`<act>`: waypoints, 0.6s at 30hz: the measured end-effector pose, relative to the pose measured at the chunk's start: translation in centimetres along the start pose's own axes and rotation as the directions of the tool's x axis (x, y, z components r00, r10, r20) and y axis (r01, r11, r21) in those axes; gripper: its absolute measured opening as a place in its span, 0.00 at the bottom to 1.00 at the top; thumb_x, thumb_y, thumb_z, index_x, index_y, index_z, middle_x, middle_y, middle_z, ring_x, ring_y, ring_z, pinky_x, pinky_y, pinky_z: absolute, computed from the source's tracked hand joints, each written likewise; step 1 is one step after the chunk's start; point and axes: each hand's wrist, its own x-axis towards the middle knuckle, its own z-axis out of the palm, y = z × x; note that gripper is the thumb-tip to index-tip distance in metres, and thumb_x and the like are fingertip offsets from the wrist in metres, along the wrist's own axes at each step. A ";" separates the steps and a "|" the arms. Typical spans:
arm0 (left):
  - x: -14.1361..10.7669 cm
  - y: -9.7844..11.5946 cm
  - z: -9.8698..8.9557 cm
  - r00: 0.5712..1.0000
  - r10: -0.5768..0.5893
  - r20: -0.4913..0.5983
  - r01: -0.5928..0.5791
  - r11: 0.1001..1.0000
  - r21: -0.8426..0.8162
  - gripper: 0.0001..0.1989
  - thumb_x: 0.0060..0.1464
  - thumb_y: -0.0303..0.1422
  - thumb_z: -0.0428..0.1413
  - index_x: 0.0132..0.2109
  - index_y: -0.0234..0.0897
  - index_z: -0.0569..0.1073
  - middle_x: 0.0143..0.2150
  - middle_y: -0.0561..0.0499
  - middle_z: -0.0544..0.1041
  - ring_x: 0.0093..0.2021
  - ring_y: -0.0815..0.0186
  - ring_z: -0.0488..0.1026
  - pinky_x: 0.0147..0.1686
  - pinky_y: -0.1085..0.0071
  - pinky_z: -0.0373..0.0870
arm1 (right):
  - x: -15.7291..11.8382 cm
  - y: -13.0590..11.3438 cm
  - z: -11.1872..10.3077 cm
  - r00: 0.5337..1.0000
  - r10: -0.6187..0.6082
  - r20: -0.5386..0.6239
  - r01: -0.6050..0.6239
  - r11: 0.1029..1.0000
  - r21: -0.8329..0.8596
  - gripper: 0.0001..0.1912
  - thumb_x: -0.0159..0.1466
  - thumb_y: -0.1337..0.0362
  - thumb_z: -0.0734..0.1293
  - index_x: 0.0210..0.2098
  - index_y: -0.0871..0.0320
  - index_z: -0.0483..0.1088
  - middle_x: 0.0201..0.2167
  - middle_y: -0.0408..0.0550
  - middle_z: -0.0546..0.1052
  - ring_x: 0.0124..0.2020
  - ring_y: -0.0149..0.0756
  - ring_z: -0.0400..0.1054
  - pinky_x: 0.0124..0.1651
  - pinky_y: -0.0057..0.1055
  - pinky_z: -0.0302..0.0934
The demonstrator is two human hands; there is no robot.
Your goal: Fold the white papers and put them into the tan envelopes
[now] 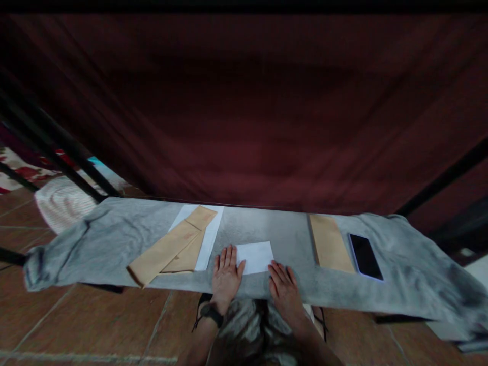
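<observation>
Left hand (225, 276) and right hand (283, 288) are lying flat-fingered, gripping nothing, touching white paper (254, 257) at left and near right.

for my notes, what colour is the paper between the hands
The paper is white, clearest in head view.

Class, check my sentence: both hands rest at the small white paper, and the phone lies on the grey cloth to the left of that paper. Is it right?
Not quite: the head view shows the phone to the right of the small white paper. It does lie on the grey cloth, and the left hand and right hand do rest at that paper.
</observation>
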 end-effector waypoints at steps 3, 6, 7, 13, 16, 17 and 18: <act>0.1 0.1 0.0 1.000 0.003 -0.010 -0.003 1.000 0.000 0.30 0.69 0.45 0.40 0.70 0.35 0.62 0.70 0.41 0.64 0.71 0.51 0.59 0.68 0.47 0.57 | 1.9 0.1 0.3 0.998 0.052 0.022 -0.052 0.998 0.028 0.22 0.74 0.64 0.53 0.62 0.53 0.70 0.63 0.49 0.73 0.65 0.40 0.64 0.71 0.48 0.47; 0.2 0.1 0.0 1.000 0.001 -0.010 -0.001 1.000 -0.004 0.30 0.69 0.44 0.40 0.71 0.35 0.61 0.70 0.42 0.65 0.71 0.51 0.59 0.68 0.48 0.56 | 4.0 0.1 0.6 0.995 0.061 0.075 -0.062 0.998 0.018 0.23 0.74 0.63 0.53 0.64 0.52 0.67 0.66 0.49 0.69 0.67 0.41 0.62 0.71 0.50 0.46; 0.2 0.1 0.0 1.000 -0.001 -0.007 0.001 1.000 -0.006 0.30 0.69 0.44 0.40 0.71 0.35 0.61 0.70 0.42 0.65 0.71 0.51 0.59 0.68 0.48 0.56 | 4.6 0.0 0.8 0.994 0.059 0.088 -0.060 0.998 0.009 0.23 0.74 0.63 0.53 0.65 0.52 0.66 0.67 0.49 0.67 0.67 0.41 0.61 0.71 0.50 0.45; 0.0 0.8 -0.6 0.999 -0.011 0.044 0.010 1.000 0.016 0.29 0.69 0.43 0.41 0.70 0.35 0.62 0.70 0.41 0.65 0.72 0.51 0.58 0.69 0.47 0.52 | 4.0 -0.3 1.4 0.996 0.021 0.087 -0.015 0.998 -0.066 0.26 0.74 0.63 0.52 0.68 0.62 0.61 0.70 0.56 0.62 0.70 0.46 0.56 0.71 0.53 0.43; -0.1 1.5 -0.8 0.996 -0.002 0.090 -0.002 0.999 0.048 0.28 0.69 0.40 0.42 0.69 0.32 0.62 0.70 0.37 0.65 0.71 0.49 0.60 0.68 0.47 0.53 | 2.1 -0.6 1.7 0.996 -0.059 0.071 0.063 0.997 -0.053 0.26 0.75 0.62 0.52 0.68 0.63 0.61 0.69 0.58 0.62 0.70 0.46 0.55 0.72 0.52 0.44; -0.1 1.7 -0.8 0.994 0.004 0.105 -0.010 0.998 0.056 0.27 0.69 0.39 0.42 0.69 0.31 0.62 0.69 0.36 0.65 0.70 0.49 0.60 0.68 0.47 0.54 | 1.5 -0.7 1.7 0.994 -0.088 0.069 0.091 0.995 -0.046 0.26 0.75 0.61 0.52 0.68 0.63 0.61 0.69 0.58 0.63 0.70 0.46 0.55 0.71 0.51 0.44; -0.1 1.9 -0.9 0.993 0.011 0.120 -0.018 0.998 0.062 0.27 0.70 0.38 0.42 0.69 0.30 0.62 0.69 0.34 0.66 0.70 0.48 0.61 0.67 0.47 0.56 | 1.1 -0.7 1.8 0.992 -0.106 0.066 0.109 0.993 -0.042 0.26 0.75 0.61 0.52 0.68 0.63 0.61 0.69 0.58 0.63 0.70 0.45 0.55 0.71 0.51 0.45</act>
